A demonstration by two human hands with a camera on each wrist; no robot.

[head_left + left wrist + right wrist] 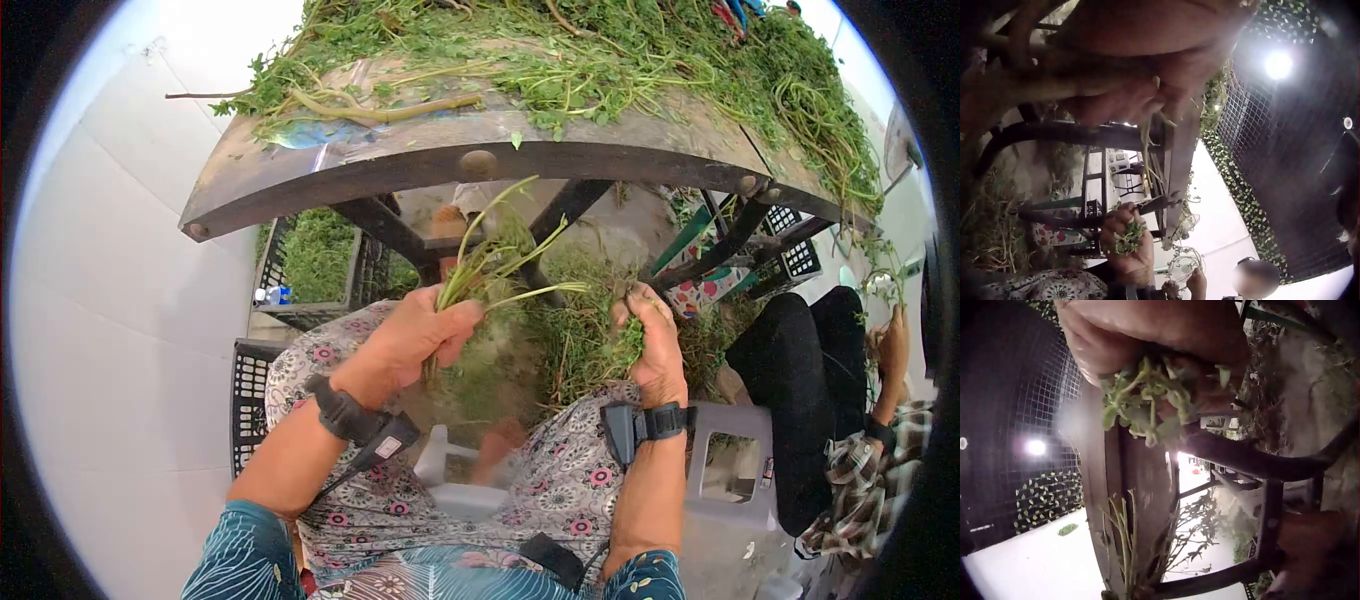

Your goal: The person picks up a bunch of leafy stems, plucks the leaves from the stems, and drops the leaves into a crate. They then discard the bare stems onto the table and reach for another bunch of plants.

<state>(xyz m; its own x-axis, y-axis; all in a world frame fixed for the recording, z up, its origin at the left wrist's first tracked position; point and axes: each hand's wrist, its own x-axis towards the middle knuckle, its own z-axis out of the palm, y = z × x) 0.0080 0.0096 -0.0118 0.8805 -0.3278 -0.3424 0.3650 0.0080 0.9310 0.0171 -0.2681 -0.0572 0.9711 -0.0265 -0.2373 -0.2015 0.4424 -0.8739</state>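
In the head view my left hand (412, 335) grips a small bunch of leafy green stems (478, 265), fingers and thumb wrapped round its lower part. The long ends fan upward and to the right over my lap. Level with it on the right, my right hand (658, 340) curls round a clump of picked green leaves (630, 345). Those leaves (1150, 403) poke out below the fingers in the right wrist view. A gap lies between the two hands, just under the front edge of the table (470, 165). In the left wrist view my left fingers appear dark and blurred.
Heaped greens (600, 85) cover the tabletop. More stems (580, 330) lie piled on the floor between table and knees. A black crate (355, 275) of greens stands at left. Another person's hand (890, 345) holds stems at right, beside a grey plastic stool (705, 480).
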